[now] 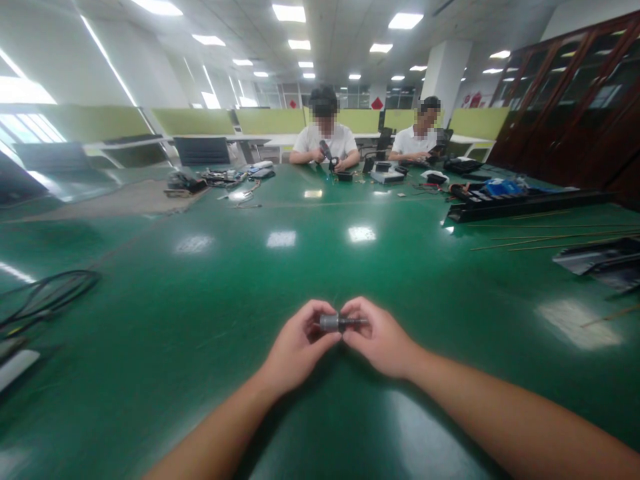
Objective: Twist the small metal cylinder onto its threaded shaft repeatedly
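Just above the table in front of me, a small grey metal cylinder with a thin dark shaft (330,323) lies level between my hands. Its exact kind is too small to make out. The fingers and thumb of my left hand (300,343) close round the thick cylinder end. My right hand (380,337) is curled round the thin shaft, which points right, and its fingers partly cover the tip. The two hands nearly meet at the thumbs.
A glossy green table (240,280) spreads ahead. Black cables (55,293) lie at the left, black metal channels (525,203) and thin rods (530,240) at the right. Across the table sit two people; one person (325,143) holds a dark tool (326,151).
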`<state>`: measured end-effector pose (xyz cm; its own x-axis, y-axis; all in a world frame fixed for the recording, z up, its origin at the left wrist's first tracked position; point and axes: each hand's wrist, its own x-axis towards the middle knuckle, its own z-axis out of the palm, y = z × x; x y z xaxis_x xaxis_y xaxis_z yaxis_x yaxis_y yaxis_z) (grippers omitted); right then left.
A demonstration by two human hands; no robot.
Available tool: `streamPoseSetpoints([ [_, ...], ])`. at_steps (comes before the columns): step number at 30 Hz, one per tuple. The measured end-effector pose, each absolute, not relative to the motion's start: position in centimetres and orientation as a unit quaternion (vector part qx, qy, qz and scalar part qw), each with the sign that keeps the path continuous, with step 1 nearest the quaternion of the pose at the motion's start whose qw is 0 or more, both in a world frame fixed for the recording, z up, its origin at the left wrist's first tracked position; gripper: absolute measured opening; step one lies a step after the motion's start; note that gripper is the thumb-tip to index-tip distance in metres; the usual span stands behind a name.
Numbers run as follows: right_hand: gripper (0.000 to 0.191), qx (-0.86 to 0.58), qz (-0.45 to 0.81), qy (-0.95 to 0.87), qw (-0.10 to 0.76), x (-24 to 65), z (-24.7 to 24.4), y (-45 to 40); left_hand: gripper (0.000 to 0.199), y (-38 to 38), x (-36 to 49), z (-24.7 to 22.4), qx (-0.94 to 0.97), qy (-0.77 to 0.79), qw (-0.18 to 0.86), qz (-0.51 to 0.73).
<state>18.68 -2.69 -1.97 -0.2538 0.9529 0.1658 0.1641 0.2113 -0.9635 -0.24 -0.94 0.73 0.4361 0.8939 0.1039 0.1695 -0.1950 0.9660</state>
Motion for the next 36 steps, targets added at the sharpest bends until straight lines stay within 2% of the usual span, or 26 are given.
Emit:
streamPoseSetpoints([
  [7,0.026,-0.434,0.464,-0.643,0.428,18.79,-1.86,-2.64,0.023,-0.97,-0.25,0.70,0.688,0.382,0.500,0.362],
  [12,0.019,-0.433,0.455,-0.648,0.431,18.75,-1.80,-2.57,0.020,-0.95,-0.21,0.69,0.703,0.383,0.478,0.361],
  [25,0.009,-0.449,0.456,-0.640,0.425,18.85,-1.31,-2.66,0.031,-0.96,-0.28,0.58,0.670,0.422,0.490,0.366],
  [36,0.008,-0.439,0.460,-0.635,0.439,18.90,-1.17,-2.47,0.033,-1.05,-0.15,0.78,0.655,0.436,0.486,0.382],
])
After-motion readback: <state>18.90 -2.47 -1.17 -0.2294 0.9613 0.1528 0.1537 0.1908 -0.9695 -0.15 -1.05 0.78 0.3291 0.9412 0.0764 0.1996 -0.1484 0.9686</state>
